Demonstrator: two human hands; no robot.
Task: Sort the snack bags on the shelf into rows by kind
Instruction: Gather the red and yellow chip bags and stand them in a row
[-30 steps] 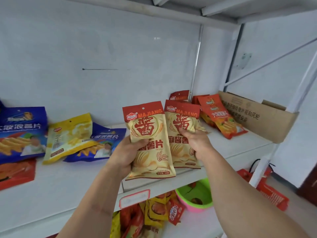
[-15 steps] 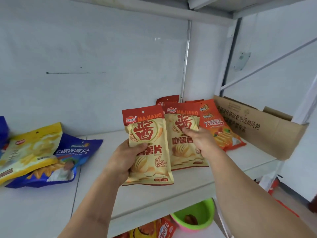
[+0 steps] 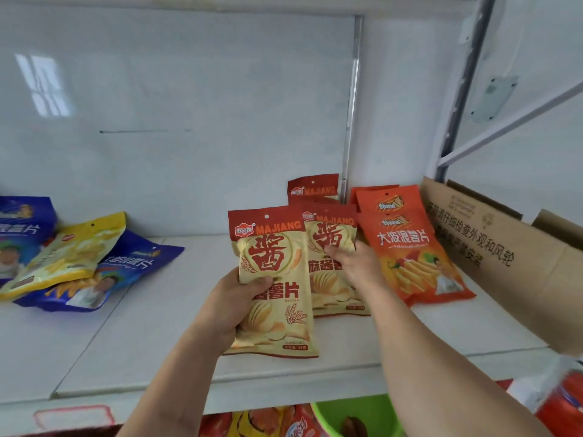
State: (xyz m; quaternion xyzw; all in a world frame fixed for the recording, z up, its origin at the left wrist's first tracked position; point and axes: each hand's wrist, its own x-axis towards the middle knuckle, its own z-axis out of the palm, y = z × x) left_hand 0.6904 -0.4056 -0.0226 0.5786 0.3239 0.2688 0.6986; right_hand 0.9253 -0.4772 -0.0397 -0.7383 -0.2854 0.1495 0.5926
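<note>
My left hand (image 3: 235, 302) grips a beige and red MAJIANG chip bag (image 3: 274, 288) by its left side, just above the white shelf (image 3: 164, 351). My right hand (image 3: 356, 263) holds a second MAJIANG bag (image 3: 331, 298) that lies on the shelf right beside the first. A third MAJIANG bag (image 3: 312, 189) leans at the back. Two orange chip bags (image 3: 410, 247) lie stacked to the right. At the left lie a yellow bag (image 3: 66, 257) and two blue bags (image 3: 126, 269), overlapping.
A brown cardboard box (image 3: 511, 263) stands on the shelf's right end, against the metal upright. The white wall is close behind. Below the shelf are more snack bags (image 3: 262, 421), a green bowl (image 3: 366, 414) and a red packet (image 3: 564, 408).
Both hands have moved forward and down with the two MAJIANG bags toward the shelf, next to the orange bags. The view has come closer and swung right.
</note>
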